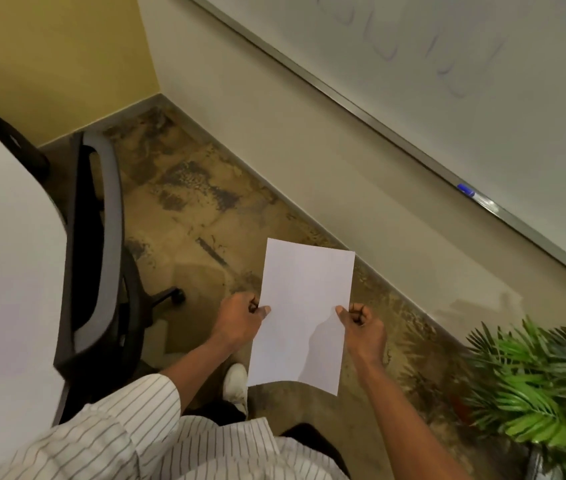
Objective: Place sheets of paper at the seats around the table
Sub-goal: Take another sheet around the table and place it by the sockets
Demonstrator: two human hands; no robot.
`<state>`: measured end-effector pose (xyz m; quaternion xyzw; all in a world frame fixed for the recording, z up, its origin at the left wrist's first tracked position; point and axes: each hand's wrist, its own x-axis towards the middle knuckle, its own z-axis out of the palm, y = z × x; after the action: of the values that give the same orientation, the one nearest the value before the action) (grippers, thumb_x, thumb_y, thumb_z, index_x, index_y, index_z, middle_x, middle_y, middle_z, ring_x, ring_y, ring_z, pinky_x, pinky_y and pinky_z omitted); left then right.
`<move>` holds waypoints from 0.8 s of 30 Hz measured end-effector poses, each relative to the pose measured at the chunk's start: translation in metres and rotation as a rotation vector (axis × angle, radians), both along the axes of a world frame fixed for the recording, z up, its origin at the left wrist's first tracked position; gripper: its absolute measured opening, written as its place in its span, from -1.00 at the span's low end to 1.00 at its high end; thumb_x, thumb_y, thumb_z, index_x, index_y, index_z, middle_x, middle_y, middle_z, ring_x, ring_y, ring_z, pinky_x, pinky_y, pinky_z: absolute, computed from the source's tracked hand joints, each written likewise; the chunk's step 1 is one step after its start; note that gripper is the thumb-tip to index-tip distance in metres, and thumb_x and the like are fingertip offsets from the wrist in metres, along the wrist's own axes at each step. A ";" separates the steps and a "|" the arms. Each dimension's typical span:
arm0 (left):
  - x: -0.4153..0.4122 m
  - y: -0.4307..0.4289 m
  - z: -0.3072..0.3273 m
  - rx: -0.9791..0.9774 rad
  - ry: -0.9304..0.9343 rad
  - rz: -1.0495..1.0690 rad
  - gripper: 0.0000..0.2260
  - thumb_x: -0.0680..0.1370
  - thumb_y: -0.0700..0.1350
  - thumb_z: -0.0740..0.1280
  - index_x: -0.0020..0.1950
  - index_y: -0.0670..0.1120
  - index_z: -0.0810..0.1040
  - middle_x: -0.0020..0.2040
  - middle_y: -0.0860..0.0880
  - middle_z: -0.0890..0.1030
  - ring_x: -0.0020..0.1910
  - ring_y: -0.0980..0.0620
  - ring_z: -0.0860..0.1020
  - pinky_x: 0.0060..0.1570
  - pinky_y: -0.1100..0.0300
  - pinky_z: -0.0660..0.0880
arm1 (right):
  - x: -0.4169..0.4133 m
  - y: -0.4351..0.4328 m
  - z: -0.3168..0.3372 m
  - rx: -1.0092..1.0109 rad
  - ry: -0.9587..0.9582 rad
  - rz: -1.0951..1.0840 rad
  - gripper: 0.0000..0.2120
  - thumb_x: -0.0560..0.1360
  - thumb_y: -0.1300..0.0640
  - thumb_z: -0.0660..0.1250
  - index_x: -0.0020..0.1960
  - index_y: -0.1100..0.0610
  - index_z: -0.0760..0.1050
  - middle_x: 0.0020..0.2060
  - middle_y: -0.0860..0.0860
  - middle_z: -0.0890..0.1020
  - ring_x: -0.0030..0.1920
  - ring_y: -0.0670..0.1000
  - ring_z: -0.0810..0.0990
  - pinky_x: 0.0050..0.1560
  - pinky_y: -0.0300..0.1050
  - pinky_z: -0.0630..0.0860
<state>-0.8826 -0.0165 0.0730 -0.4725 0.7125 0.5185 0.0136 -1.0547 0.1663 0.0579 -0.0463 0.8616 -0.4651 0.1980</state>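
Observation:
I hold white paper [304, 306] in front of me over the floor, both hands pinching its long edges. My left hand [240, 322] grips the left edge and my right hand [361, 323] grips the right edge, thumbs on top. I cannot tell whether it is one sheet or more. The white table [1, 265] fills the left side of the view. A grey and black office chair [101, 244] stands tucked against the table's edge, to the left of my hands.
A cream wall with a whiteboard [447, 57] runs along the right, a blue marker [465, 189] on its tray. A green potted plant [544, 386] stands at the lower right. Patterned brown floor [198, 188] stretches ahead to the yellow corner wall.

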 end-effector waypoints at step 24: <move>-0.175 -0.209 -0.001 0.037 -0.129 0.805 -0.86 0.65 -0.01 0.43 0.04 -0.08 0.65 -0.04 0.00 0.69 -0.10 0.00 0.68 -0.08 0.11 0.64 | -0.242 -0.361 -0.004 0.049 -0.019 0.684 -0.87 0.60 0.10 0.52 0.02 0.17 0.68 -0.20 -0.02 0.71 -0.13 0.09 0.69 -0.12 -0.08 0.60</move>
<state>-1.0579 -0.2256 0.0716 -0.7450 0.4588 0.4644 -0.1372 -1.2965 -0.1943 0.0543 -0.3232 0.8053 -0.3512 0.3517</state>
